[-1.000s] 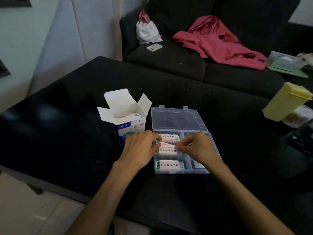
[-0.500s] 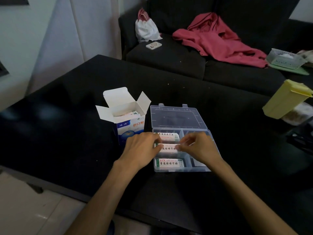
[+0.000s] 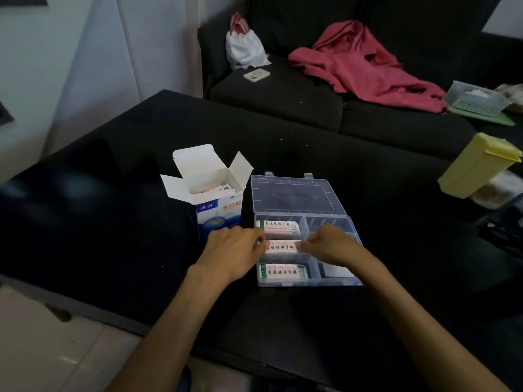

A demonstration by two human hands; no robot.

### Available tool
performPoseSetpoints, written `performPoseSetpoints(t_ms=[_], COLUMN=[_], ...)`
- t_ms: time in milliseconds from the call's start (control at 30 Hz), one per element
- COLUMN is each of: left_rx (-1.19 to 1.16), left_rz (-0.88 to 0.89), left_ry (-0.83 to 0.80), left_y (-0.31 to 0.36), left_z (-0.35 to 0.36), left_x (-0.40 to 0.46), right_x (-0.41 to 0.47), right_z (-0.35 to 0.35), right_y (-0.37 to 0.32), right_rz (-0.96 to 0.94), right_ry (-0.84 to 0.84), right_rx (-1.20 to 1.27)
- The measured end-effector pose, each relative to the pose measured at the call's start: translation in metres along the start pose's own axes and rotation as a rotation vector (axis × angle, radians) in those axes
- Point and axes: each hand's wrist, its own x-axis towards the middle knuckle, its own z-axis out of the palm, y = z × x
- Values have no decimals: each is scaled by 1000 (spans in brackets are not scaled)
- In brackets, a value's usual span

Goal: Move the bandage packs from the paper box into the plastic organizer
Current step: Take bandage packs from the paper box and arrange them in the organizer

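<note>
Both hands pinch one bandage pack [image 3: 281, 247], the left hand [image 3: 235, 250] and right hand [image 3: 328, 246] at opposite ends, likely to seat it level in the organizer [image 3: 351, 233]; the paper box [image 3: 210, 193] just beyond the left hand holds more.

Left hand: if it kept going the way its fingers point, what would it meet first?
The left hand points right, already pinching the middle bandage pack. Past that pack, it would likely meet the right hand, which pinches the opposite end, though depth is unclear.

Left hand [image 3: 236, 251] and right hand [image 3: 329, 246] face each other, fingers curled
</note>
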Motion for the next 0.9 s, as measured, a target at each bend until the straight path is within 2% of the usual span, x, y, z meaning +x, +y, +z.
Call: performPoseSetpoints(t_ms=[233,433,500,667,733,800,900], left_rx=[-6,-63,-54,-63,-65,-65,-51], left_rz=[-10,-22,-24,-25,-21,-13,-15], left_ry=[-14,-78,-80,-82,-83,-84,-89], left_y=[2,0,0,-2,-3,-2,-2], left_z=[4,5,5,5,5,5,6], left_x=[1,1,1,2,2,3,3], right_x=[-5,-3,-4,-4,-6,-7,1], right_z=[-3,5,9,21,20,11,-9], right_y=[4,6,13,27,28,25,10], right_rz=[18,-39,-81,-162,-253,-390,-529], right_ry=[27,96,139,255,371,413,184], right_rx=[24,-22,45,404,346,147,-123])
